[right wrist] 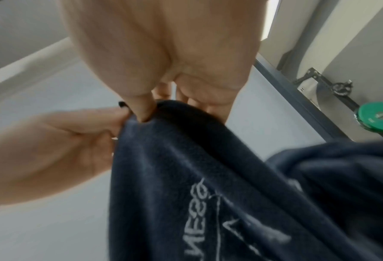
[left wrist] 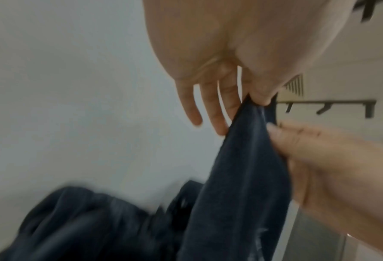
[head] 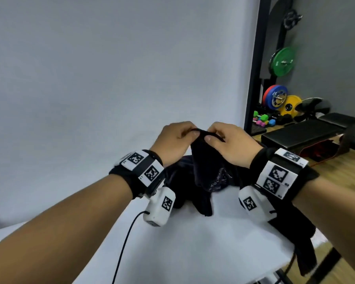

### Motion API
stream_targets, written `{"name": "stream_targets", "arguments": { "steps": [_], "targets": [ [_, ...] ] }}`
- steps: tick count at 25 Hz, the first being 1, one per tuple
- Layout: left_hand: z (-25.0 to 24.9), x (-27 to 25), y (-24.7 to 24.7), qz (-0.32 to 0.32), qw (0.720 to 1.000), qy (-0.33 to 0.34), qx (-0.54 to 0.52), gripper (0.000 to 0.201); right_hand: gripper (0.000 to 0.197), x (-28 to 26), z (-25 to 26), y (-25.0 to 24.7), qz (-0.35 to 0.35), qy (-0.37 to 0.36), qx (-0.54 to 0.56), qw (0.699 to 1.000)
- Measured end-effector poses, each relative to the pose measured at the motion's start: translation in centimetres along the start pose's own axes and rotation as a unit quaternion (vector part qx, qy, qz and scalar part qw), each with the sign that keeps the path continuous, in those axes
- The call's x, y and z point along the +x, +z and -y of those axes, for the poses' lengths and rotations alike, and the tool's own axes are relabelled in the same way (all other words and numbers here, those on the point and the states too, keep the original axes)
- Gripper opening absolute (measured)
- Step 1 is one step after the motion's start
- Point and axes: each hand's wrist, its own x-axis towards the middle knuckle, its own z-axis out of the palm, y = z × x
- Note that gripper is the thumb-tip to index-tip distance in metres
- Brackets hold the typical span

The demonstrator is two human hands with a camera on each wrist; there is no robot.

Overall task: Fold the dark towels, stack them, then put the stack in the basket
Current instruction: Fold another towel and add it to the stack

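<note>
Dark navy fleece towel (head: 206, 160) hangs above the white table's (head: 203, 242) far edge, pinched by left hand (head: 172, 142) and right hand (head: 232, 144); slide the pinches apart to corners.

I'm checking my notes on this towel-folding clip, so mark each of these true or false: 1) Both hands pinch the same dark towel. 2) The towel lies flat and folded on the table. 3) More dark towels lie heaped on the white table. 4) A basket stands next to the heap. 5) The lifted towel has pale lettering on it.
1) True: the left hand and right hand pinch the lifted towel at its top edge.
2) False: it hangs raised and unfolded.
3) True: a heap of dark towels lies on the table.
4) False: no basket is in view.
5) True: the right wrist view shows it.
</note>
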Motion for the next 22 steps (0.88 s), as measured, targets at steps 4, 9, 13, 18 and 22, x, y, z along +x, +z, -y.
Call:
{"name": "stream_targets", "arguments": {
  "steps": [4, 9, 13, 18, 22],
  "targets": [
    [-4.4, 1.8, -7.5, -0.088, 0.988, -0.034, -0.123, 0.018, 0.010, 4.0, 2.2, -3.1, 0.008, -0.033, 0.013, 0.999],
    [-4.2, 0.3, -7.6, -0.010, 0.997, -0.071, -0.009, 0.026, 0.008, 7.5, 7.0, -3.0, 0.026, -0.110, 0.078, 0.990],
    [-2.4, -0.5, -7.5, -0.130, 0.987, -0.071, -0.058, 0.005, 0.010, 7.0, 6.9, -1.0, 0.056, -0.075, 0.151, 0.984],
    [-1.8, -1.1, -12.0, -0.224, 0.972, -0.049, -0.050, 0.022, 0.021, 5.3, 2.6, -0.2, 0.103, -0.022, 0.017, 0.994],
    [-2.1, -1.4, -18.5, -0.347, 0.935, -0.028, -0.065, 0.030, 0.033, 6.7, 0.7, -2.7, 0.074, 0.023, -0.022, 0.997]
  ]
}}
